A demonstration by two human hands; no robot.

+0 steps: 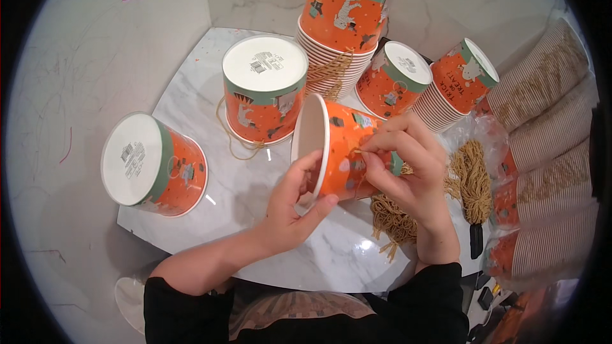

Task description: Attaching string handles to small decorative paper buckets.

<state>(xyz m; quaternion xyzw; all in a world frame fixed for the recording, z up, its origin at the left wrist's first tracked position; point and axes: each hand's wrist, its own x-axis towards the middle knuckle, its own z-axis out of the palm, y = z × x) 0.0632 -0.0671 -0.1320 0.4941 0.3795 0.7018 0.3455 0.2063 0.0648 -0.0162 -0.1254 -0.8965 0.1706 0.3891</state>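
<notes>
An orange paper bucket (338, 140) with a white rim and Halloween pictures lies tilted on its side in front of me, its mouth to the left. My left hand (290, 207) grips it by the rim, fingers inside the mouth and thumb on the outer wall. Against the printed side, my right hand (408, 162) pinches what looks like the end of a thin tan cord, largely hidden by the fingers. Under the right wrist lies a loose bundle of tan cords (392, 220). Another tan cord bundle (472, 175), with a black end, rests beside it.
Upside-down buckets stand at left (137, 159) and at the back (264, 64), the latter with a cord loop (233, 140). A tall bucket stack (347, 13) rises behind. Smaller stacked cups (395, 79) stand back right. Plastic-wrapped cup sleeves (551, 134) line the right side of the marbled table (255, 178).
</notes>
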